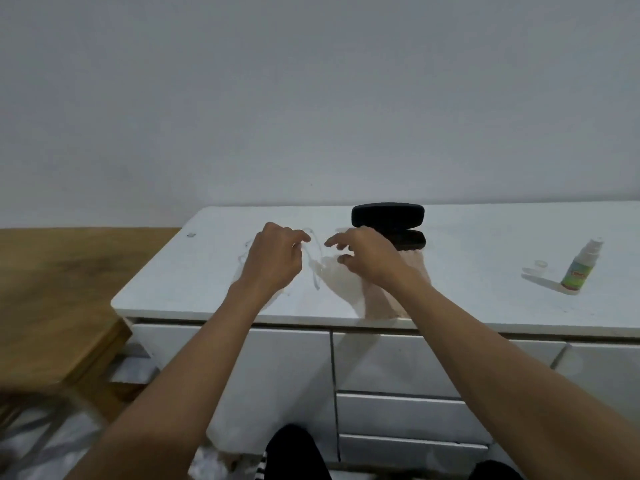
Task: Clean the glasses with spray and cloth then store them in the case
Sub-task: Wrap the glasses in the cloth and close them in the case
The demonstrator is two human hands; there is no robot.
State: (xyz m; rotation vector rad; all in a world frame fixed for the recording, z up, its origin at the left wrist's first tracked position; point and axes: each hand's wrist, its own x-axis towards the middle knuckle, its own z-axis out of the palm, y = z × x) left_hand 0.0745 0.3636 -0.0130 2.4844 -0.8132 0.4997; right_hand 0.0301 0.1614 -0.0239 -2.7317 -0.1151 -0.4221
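Clear-framed glasses [314, 268] are faint against the white cabinet top [467, 306]. My left hand [273, 259] is closed on the glasses, pinching the frame near its upper part. My right hand [367, 254] hovers just to the right with its fingers spread, above a pale cloth [377, 299] that lies on the top. Behind my right hand the black glasses case [388, 216] stands open, its lower half partly hidden by that hand. The small spray bottle [580, 268] with a green label stands far to the right, with its clear cap [539, 264] beside it.
A plain grey wall rises behind the cabinet. White drawers [398, 368] sit below the top's front edge. A wooden table [59, 296] stands to the left, lower than the cabinet. My dark-clothed knees show at the bottom edge.
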